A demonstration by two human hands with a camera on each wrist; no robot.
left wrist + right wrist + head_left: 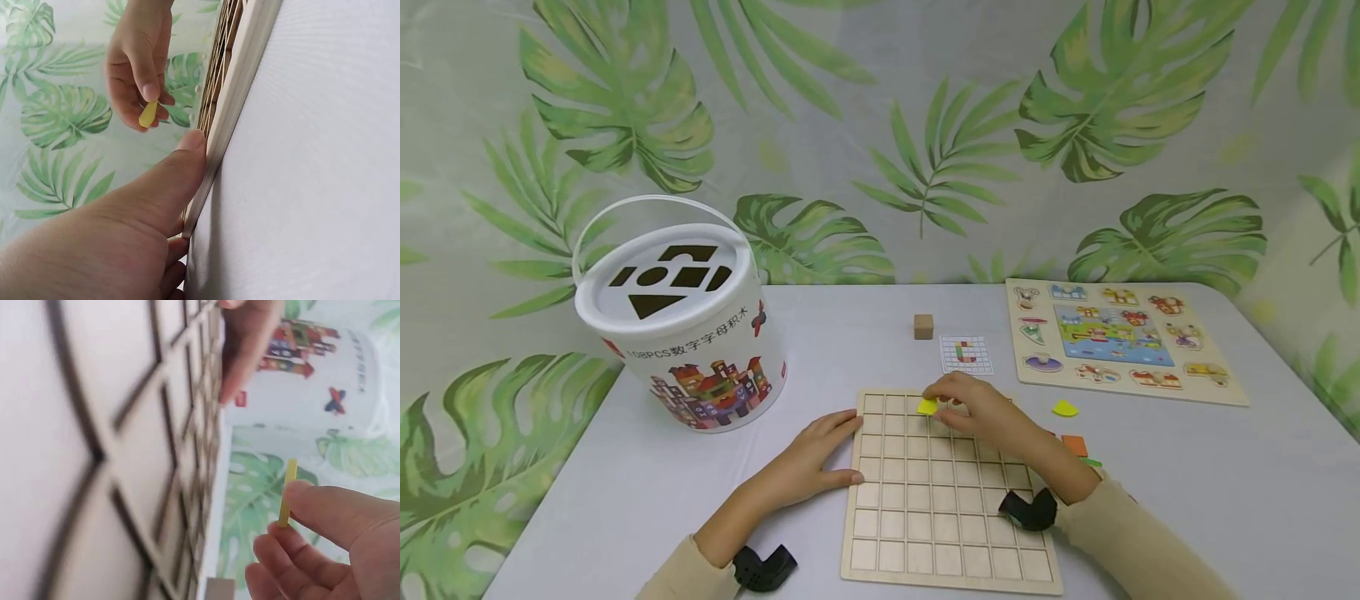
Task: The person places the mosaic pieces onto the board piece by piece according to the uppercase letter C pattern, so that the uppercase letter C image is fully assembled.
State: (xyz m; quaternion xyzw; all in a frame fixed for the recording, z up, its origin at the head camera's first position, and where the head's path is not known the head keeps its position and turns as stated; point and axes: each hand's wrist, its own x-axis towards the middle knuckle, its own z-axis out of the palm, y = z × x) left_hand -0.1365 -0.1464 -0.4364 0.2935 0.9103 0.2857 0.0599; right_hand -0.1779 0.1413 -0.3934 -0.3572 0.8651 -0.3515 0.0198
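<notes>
A wooden grid board (891,525) lies flat on the table. My left hand (805,467) rests against its left edge, fingers and thumb spread and fairly straight; the left wrist view shows the thumb (190,147) touching the board's rim. Over the board's far rows, my right hand (977,408) pinches a thin yellow tile (927,407) between thumb and fingers. The right wrist view has this yellow tile (288,494) on edge, apart from the grid. A small card with a coloured grid pattern (966,355) lies beyond the board.
Right of the board lie a yellow quarter-round piece (1065,408), an orange square (1074,446) and a partly hidden green piece (1092,462). A wooden cube (923,326) sits near the card. A white lidded bucket (700,333) stands back left, a picture puzzle board (1112,333) back right.
</notes>
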